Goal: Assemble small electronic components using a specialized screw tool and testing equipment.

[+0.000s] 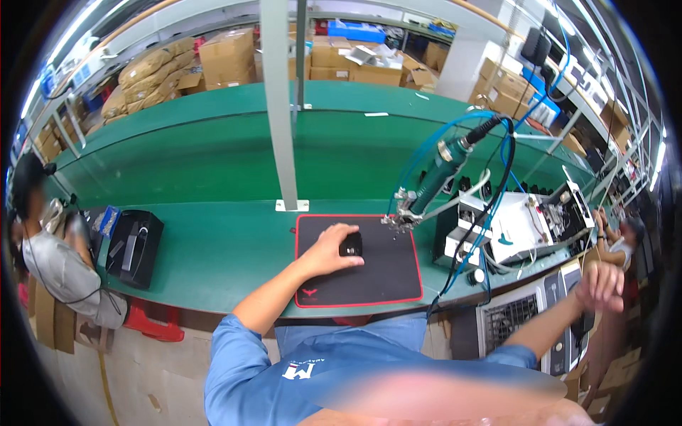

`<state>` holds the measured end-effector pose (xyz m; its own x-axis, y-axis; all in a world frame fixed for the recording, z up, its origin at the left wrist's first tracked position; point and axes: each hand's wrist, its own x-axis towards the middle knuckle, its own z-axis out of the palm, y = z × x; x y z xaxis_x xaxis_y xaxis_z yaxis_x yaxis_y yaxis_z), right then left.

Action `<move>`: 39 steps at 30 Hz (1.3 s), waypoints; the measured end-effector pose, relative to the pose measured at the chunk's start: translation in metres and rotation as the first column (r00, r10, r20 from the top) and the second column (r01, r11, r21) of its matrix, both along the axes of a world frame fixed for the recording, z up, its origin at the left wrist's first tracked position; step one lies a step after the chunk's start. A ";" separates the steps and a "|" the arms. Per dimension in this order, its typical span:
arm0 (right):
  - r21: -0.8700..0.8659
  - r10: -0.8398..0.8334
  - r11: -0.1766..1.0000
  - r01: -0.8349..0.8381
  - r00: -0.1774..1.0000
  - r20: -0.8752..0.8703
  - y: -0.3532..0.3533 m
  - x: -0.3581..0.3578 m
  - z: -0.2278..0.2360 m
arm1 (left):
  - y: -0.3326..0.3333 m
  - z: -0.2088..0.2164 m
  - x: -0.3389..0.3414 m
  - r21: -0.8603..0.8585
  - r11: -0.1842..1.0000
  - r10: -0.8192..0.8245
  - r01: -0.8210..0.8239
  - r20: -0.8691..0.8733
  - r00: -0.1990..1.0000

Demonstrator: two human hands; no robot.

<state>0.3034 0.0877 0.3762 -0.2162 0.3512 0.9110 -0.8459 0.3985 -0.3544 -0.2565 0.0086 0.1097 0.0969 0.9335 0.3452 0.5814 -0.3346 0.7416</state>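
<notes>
My left hand (328, 251) rests on the mat, thumb and fingers around the left side of a small black block (351, 245). Its kind cannot be made out, as the hand covers part of it. Under both lies a black mat (376, 277) with a red border. Out to the far right, my right hand (601, 287) is raised above a grey machine (558, 319). Its fingers are loosely bent and apart, with nothing visible in them. Just below that hand is a dark object (583, 326), too unclear to name.
A green screwdriver-like tool (437, 177) with cables and hoses hangs over the mat's right side. Beyond it is an open white machine housing (522, 220). A post (280, 106) rises behind the mat. Co-workers sit left (60, 255) and right (621, 241). A black bin (135, 248) stands left.
</notes>
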 end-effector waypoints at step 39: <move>-0.663 -0.062 0.710 0.236 0.960 0.275 -0.035 -0.386 -0.123 | -0.010 -0.017 0.040 0.056 0.998 0.046 -0.042 -0.080 0.996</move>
